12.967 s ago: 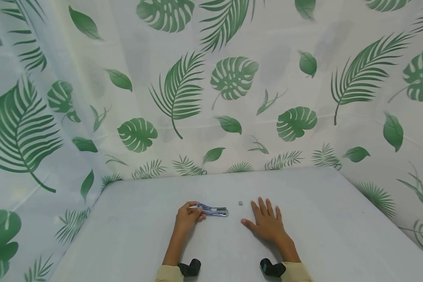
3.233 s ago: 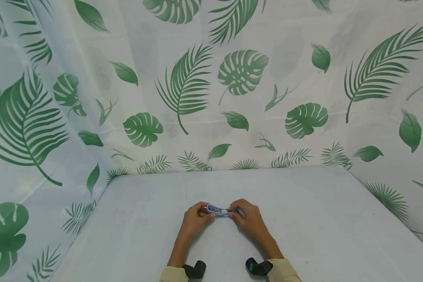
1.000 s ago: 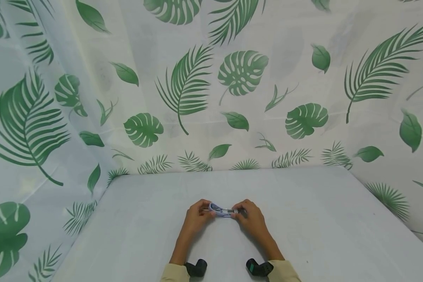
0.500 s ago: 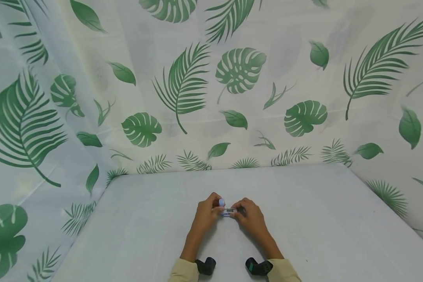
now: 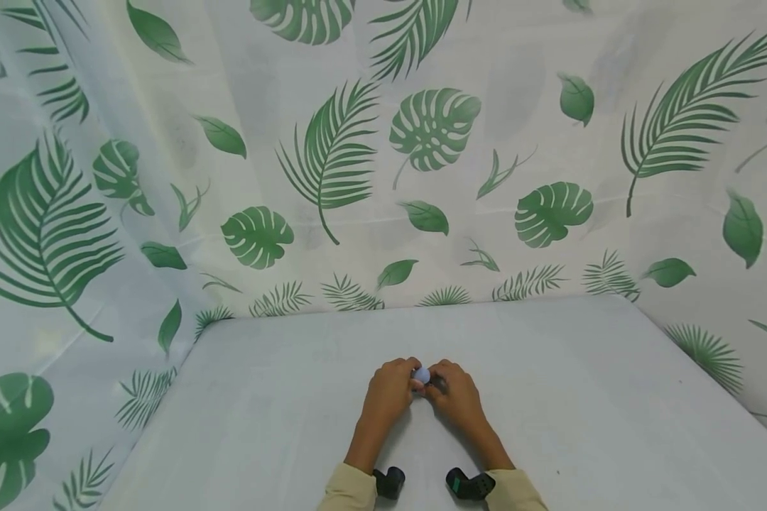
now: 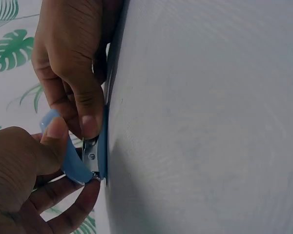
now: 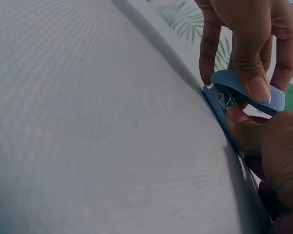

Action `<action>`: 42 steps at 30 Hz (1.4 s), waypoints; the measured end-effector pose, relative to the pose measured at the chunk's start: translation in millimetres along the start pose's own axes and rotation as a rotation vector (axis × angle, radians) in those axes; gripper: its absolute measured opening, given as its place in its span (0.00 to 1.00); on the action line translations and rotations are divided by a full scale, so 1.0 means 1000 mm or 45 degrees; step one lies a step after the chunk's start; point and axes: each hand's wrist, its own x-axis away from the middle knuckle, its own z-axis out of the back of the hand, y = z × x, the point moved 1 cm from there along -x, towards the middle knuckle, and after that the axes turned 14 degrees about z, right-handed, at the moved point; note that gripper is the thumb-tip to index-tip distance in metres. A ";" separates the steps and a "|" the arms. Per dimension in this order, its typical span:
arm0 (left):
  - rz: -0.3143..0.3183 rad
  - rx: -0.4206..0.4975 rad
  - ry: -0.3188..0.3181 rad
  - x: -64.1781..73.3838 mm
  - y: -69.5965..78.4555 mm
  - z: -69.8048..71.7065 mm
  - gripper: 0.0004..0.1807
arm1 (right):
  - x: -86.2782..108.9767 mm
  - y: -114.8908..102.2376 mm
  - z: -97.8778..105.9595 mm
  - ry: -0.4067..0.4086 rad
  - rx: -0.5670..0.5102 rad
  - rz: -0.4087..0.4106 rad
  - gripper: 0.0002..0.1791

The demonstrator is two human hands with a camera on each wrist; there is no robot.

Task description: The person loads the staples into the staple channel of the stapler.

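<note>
A blue stapler (image 5: 422,375) is between both hands, low over the white table; in the head view the fingers hide most of it. The left wrist view shows its top arm (image 6: 74,163) raised at an angle from the base (image 6: 103,156), with a metal part (image 6: 91,157) between them. My left hand (image 5: 390,389) pinches the raised arm, thumb on its outer side. My right hand (image 5: 455,390) grips the other end of the stapler; its thumb (image 7: 237,117) reaches in between arm and base. The base lies along the tabletop.
The white table (image 5: 262,411) spreads around the hands. A white curtain (image 5: 351,248) with green leaf prints stands behind and on both sides. Black wrist cameras (image 5: 471,484) sit at the cream sleeves (image 5: 351,488).
My left hand has moved right and swung the stapler's top arm up and over toward the right hand, which has stayed almost still. The small grey piece seen earliest on the table is out of sight.
</note>
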 end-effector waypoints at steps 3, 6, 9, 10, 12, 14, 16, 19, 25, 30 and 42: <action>0.014 0.048 0.004 0.000 -0.001 -0.001 0.15 | -0.001 0.000 0.000 0.004 0.013 0.006 0.12; 0.051 0.223 -0.041 0.000 -0.006 -0.003 0.16 | -0.003 -0.001 0.001 0.011 0.011 -0.001 0.12; 0.129 0.473 -0.110 0.000 -0.016 -0.004 0.14 | -0.004 -0.002 0.002 0.003 0.000 -0.032 0.13; 0.157 0.541 -0.125 0.000 -0.020 -0.004 0.14 | -0.005 -0.002 0.002 0.000 -0.002 -0.038 0.13; 0.195 0.643 -0.145 0.000 -0.026 -0.005 0.12 | -0.005 -0.002 0.002 -0.003 0.002 -0.050 0.14; 0.224 0.687 -0.156 0.000 -0.030 -0.005 0.11 | -0.005 -0.002 0.002 -0.004 0.003 -0.057 0.14; 0.239 0.709 -0.163 0.000 -0.033 -0.005 0.11 | -0.005 -0.002 0.002 -0.006 -0.002 -0.056 0.14; 0.264 0.713 -0.170 0.001 -0.034 -0.007 0.10 | -0.003 -0.002 0.001 -0.012 -0.030 -0.051 0.16; 0.263 0.717 -0.166 0.002 -0.033 -0.010 0.10 | -0.002 -0.002 0.001 -0.034 -0.081 -0.101 0.20; 0.253 0.695 -0.136 0.003 -0.031 -0.010 0.09 | -0.002 -0.005 0.002 0.007 -0.114 -0.203 0.17; 0.243 0.613 -0.066 0.006 -0.026 -0.007 0.09 | -0.002 -0.007 -0.001 0.055 -0.138 -0.213 0.13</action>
